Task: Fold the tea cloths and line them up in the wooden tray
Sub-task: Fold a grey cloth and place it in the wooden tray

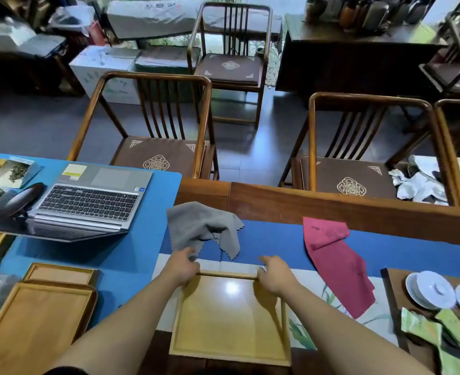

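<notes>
Both arms reach forward, left hand (181,269) and right hand (273,273) each in a curled grip on the wooden tray's (230,355) far corners.

Head cam looks fwd and down, close over table (331,209).

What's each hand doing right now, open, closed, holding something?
Left hand: fingers curled on the far rim of the wooden tray at its left corner.
Right hand: gripping the same far rim at the right corner.
</notes>
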